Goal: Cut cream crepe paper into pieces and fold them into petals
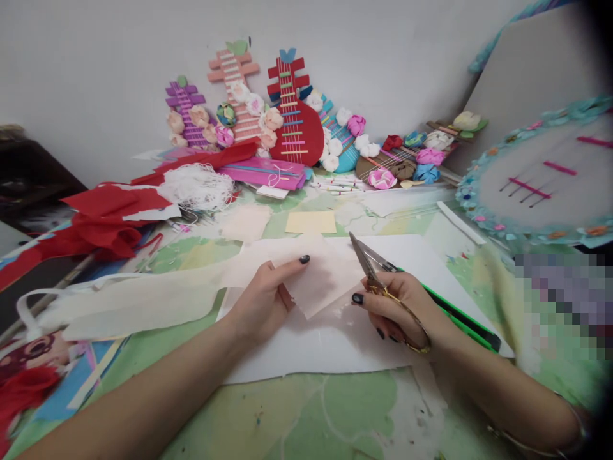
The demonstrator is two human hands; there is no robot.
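Note:
My left hand (265,297) pinches a folded piece of pale pink fabric (320,278), thumb on top and fingers curled under its left side. The piece lies over a white sheet of paper (316,348) on the table. My right hand (397,306) grips gold-handled scissors (371,265), fingers through the loops. The blades point up and away, nearly closed, just right of the fabric's edge. A long strip of the same pale fabric (134,300) trails off to the left.
Red felt pieces (103,217) and tangled white thread (198,185) lie at the back left. Foam guitar-shaped crafts with paper flowers (287,118) lean on the wall. A green-handled tool (460,316) lies under my right wrist. A round blue-trimmed board (541,179) stands right.

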